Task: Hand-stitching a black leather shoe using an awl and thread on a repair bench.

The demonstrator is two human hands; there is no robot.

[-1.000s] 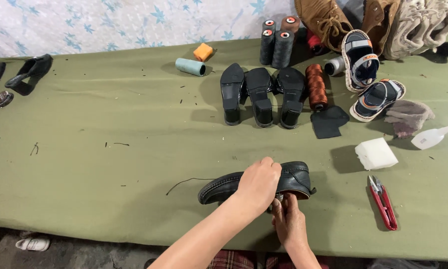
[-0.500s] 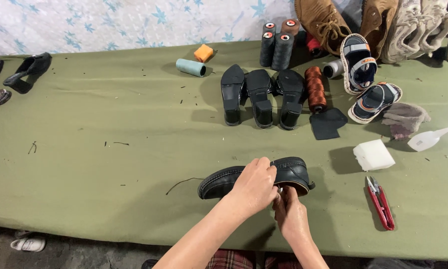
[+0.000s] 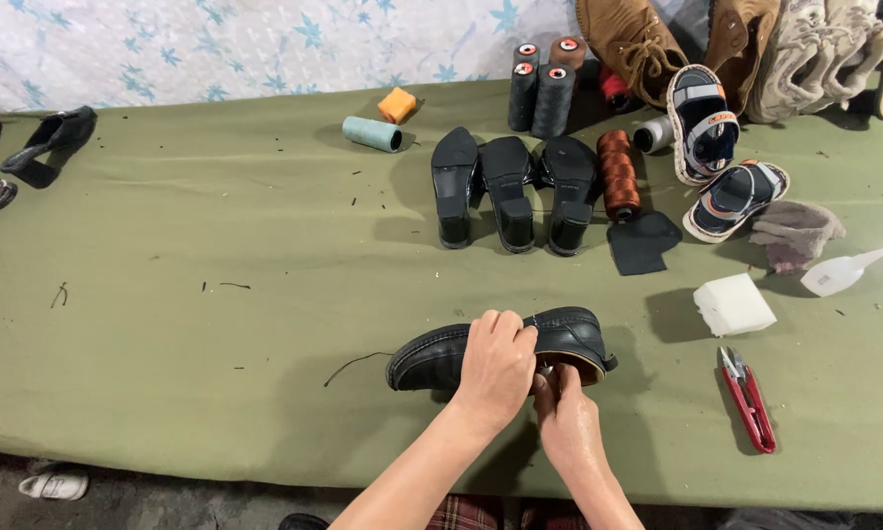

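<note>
A black leather shoe (image 3: 431, 355) lies on its side on the green cloth-covered table (image 3: 215, 334), toe to the left. My left hand (image 3: 495, 363) is clamped over its middle. My right hand (image 3: 564, 417) sits just below the heel opening with pinched fingers at the shoe's edge; what they pinch is too small to tell. A dark thread (image 3: 353, 363) trails left from the toe.
Red thread snips (image 3: 748, 397) and a white block (image 3: 734, 304) lie to the right. Behind are three black heeled shoes (image 3: 508, 186), several thread spools (image 3: 544, 88), a black sole piece (image 3: 642, 242), sandals (image 3: 721, 157), brown boots and a teal spool (image 3: 373, 133).
The hands and shoe have stayed in much the same place; my right fingers have shifted slightly at the heel opening.
</note>
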